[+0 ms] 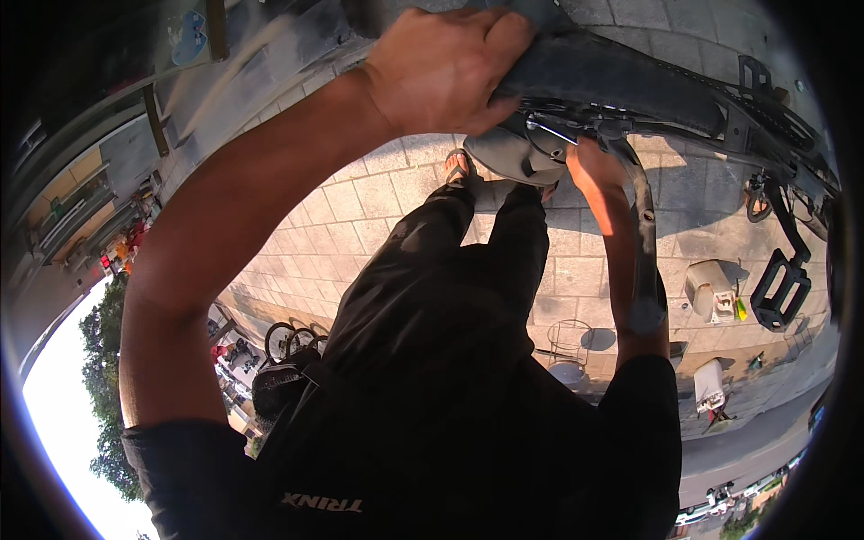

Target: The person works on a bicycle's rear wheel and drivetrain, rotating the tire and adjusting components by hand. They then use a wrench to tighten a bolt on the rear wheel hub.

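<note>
My left hand (450, 70) is closed over the front end of a thick black bicycle frame (621, 76). Lower and to the right, my right hand (596, 166) is closed under the frame, its fingertips partly hidden. A slim shiny metal rod (551, 129) runs to its fingers; whether it is a tool or a bike part I cannot tell. Beside my right forearm hangs a curved black tube (644, 238). A black pedal (781, 290) sits on its crank at the right, and another pedal (754, 74) shows beyond the frame. Under my hands is a grey rounded object (508, 160).
Stone paving (378, 193) lies underfoot, with my sandalled foot (457, 166) on it. A pale box-like container (711, 290) stands near the pedal, with a white container (709, 385) behind it. A wire stand (569, 340) is near my right arm; bicycle wheels (283, 342) show at left.
</note>
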